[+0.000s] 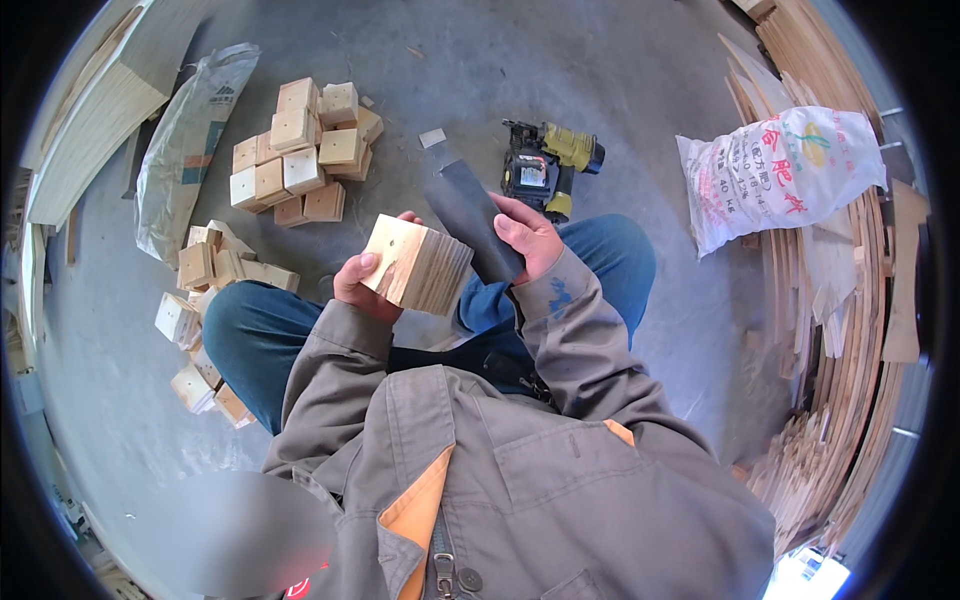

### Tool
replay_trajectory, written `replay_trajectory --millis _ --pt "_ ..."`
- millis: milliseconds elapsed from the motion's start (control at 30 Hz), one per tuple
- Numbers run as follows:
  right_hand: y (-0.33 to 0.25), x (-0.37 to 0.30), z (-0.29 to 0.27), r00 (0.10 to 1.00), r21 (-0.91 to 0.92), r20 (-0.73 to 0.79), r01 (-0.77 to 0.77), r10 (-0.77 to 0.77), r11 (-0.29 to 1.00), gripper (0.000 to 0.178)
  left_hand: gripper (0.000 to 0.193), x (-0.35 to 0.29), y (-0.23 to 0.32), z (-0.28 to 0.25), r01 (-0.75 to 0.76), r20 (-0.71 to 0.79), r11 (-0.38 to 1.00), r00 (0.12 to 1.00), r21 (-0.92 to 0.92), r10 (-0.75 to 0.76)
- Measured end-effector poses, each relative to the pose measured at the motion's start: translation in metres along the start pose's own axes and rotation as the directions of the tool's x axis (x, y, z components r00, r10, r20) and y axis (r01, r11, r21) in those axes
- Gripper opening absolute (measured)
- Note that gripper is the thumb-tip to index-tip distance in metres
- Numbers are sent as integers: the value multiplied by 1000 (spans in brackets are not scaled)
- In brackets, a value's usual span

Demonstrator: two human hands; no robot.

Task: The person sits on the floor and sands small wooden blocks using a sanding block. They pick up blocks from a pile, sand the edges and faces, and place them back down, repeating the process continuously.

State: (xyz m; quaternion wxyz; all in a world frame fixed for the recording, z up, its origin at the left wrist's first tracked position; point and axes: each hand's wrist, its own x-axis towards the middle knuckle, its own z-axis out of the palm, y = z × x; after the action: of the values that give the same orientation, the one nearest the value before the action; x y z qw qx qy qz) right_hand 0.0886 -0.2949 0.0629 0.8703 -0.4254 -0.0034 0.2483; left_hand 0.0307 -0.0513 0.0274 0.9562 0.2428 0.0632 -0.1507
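My left hand (372, 288) is closed round a squarish block of layered wood (420, 262), thumb on its pale top face and fingertips behind its far edge. Its striped, stacked side faces right. My right hand (530, 238) grips a long, flat, dark grey bar-shaped tool (472, 218) just right of the block. The tool slants away to the upper left; its exact kind is not clear. A small pale rectangle (432, 138) shows beyond its far end. Whether tool and block touch, I cannot tell.
Similar wooden blocks are heaped on the floor: one pile (303, 172) ahead left, another (205, 270) by my left knee. A yellow-and-black nail gun (545, 170) lies ahead right. White sacks (785, 180) and timber stacks (850, 330) stand right; boards (105, 120) and a sack (185, 165) left.
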Motion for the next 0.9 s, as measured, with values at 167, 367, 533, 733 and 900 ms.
replay_trajectory --millis 167,367,533,733,900 --pt "-6 -3 4 997 -14 61 -45 46 999 47 75 1 0 -18 -7 -114 999 994 -50 1" --pt "15 2 5 997 -173 11 -70 72 982 50 79 6 2 -18 39 -369 983 924 -179 -104" --pt "30 5 9 994 -204 -30 -112 108 973 48 84 7 4 -11 24 -439 996 897 -83 -58" --pt "35 6 7 993 -284 -90 -94 72 954 45 72 7 5 0 108 -469 992 875 -58 -123" --pt "35 5 9 988 -292 -136 -108 70 950 45 67 2 -1 4 141 -434 990 892 3 -126"
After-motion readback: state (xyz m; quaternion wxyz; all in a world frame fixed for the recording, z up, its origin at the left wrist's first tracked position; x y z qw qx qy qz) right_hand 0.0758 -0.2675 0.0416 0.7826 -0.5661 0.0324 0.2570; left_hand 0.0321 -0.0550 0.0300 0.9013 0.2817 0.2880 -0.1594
